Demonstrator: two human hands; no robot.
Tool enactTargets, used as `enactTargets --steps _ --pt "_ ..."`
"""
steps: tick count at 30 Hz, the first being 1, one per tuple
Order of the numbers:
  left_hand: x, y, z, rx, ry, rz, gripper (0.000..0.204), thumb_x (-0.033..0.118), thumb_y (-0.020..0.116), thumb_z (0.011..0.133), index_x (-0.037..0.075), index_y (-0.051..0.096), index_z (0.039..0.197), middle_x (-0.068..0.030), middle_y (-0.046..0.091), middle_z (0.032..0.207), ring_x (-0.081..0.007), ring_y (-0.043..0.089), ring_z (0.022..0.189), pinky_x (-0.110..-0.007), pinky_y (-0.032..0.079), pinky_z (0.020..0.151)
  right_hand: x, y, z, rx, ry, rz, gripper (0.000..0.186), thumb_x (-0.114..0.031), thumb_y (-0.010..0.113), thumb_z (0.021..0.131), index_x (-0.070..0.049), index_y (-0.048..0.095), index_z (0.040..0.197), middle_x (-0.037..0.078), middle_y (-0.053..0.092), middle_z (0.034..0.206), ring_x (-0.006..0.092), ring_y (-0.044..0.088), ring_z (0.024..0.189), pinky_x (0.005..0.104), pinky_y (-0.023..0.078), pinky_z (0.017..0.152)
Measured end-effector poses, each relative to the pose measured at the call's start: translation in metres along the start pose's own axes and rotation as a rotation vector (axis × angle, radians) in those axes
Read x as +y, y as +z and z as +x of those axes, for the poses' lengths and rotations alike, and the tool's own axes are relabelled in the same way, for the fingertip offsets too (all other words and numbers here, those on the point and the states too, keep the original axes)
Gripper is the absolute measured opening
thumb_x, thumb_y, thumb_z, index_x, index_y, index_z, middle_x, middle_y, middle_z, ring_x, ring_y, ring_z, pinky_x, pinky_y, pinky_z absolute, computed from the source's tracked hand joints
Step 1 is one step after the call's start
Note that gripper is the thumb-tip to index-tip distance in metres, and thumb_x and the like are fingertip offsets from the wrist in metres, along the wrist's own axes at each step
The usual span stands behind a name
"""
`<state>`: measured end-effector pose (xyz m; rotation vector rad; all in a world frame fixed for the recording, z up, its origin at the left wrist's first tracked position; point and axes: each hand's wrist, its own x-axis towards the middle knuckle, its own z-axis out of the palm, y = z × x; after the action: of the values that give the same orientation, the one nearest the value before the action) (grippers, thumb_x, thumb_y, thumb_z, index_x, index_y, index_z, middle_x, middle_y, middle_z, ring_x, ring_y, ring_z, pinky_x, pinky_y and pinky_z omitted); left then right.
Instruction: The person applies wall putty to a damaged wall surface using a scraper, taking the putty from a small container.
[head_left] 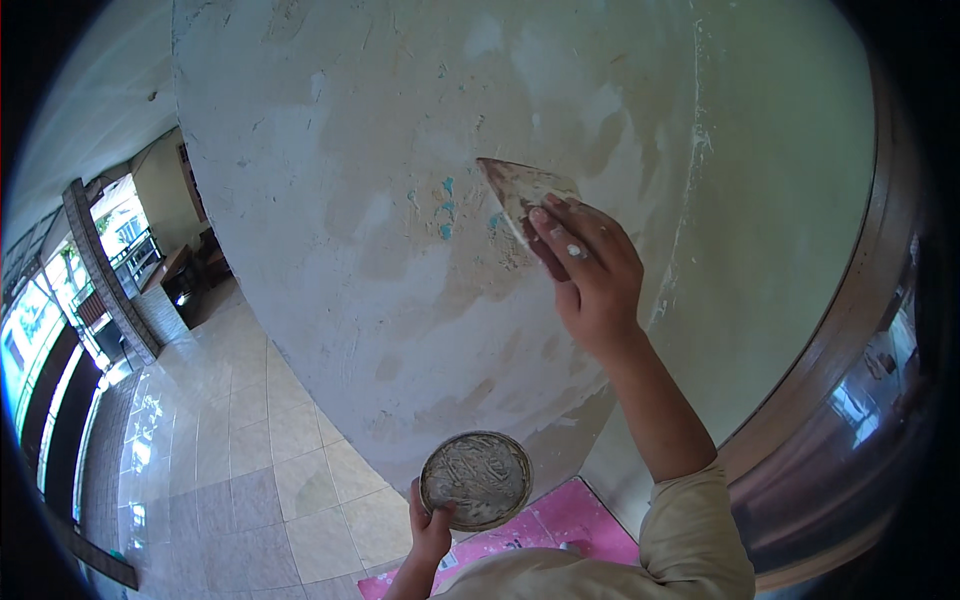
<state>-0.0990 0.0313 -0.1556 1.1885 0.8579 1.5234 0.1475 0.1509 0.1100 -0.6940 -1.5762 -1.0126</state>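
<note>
My right hand is closed around a putty knife with a broad, smeared blade. The blade lies at or close against the patchy wall, beside small turquoise spots and rough marks; firm contact is hard to judge. White paste sticks to the fingers of this hand. Lower down, my left hand grips the rim of a round, shallow container, its thumb over the near edge. Greyish putty with ridged streaks covers the container's inside.
A pink sheet with white spatters lies on the floor below me. To the right, a pale green wall meets a wooden frame with glass. Glossy floor tiles stretch left toward a pillar and dark furniture.
</note>
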Motion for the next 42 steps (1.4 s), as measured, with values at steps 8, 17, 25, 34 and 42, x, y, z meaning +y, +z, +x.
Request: enactTargets --steps 8,17,25,34,42 --pt "-0.009 -0.004 0.001 -0.012 0.049 0.062 0.038 0.002 0.054 0.08 0.001 0.046 0.117 -0.0063 0.054 0.105 -0.0143 0.049 0.098 -0.03 0.041 0.087 -0.019 0.019 -0.02 -0.155 -0.01 -0.038 0.038 -0.009 0.063 0.077 -0.019 0.066 0.114 -0.001 0.064 0.115 0.0214 0.059 0.106 0.0371 0.047 0.088" --pt "-0.013 0.003 0.0 0.033 0.052 0.007 0.041 0.004 0.053 0.079 0.001 0.045 0.119 -0.0065 0.055 0.108 -0.0138 0.049 0.1 -0.03 0.04 0.089 -0.029 0.025 -0.032 -0.171 0.021 -0.003 0.035 -0.012 0.062 0.08 -0.023 0.066 0.113 -0.003 0.062 0.118 0.0199 0.056 0.109 0.0387 0.041 0.096" --pt "-0.013 0.002 0.002 0.028 0.046 -0.005 0.042 0.003 0.053 0.078 0.001 0.045 0.119 -0.0064 0.054 0.108 -0.0141 0.049 0.1 -0.03 0.04 0.089 -0.035 0.019 -0.036 -0.109 0.03 0.043 0.034 -0.015 0.065 0.078 -0.026 0.067 0.11 -0.005 0.062 0.118 0.018 0.056 0.11 0.0405 0.038 0.099" --pt "-0.009 0.003 0.004 0.035 0.029 -0.008 0.04 0.001 0.052 0.078 0.001 0.046 0.117 -0.0058 0.054 0.105 -0.0137 0.047 0.096 -0.029 0.04 0.087 -0.042 0.011 -0.047 -0.126 0.032 0.05 0.036 -0.015 0.065 0.079 -0.029 0.066 0.112 -0.006 0.06 0.122 0.0181 0.055 0.112 0.0433 0.035 0.102" --pt "-0.006 0.005 0.005 0.054 0.023 -0.016 0.039 0.001 0.052 0.077 0.0 0.046 0.116 -0.0067 0.054 0.105 -0.0136 0.047 0.098 -0.029 0.039 0.088 -0.031 0.01 -0.081 -0.199 0.076 0.065 0.037 -0.013 0.064 0.08 -0.03 0.066 0.113 -0.005 0.059 0.124 0.0197 0.052 0.118 0.0457 0.031 0.104"
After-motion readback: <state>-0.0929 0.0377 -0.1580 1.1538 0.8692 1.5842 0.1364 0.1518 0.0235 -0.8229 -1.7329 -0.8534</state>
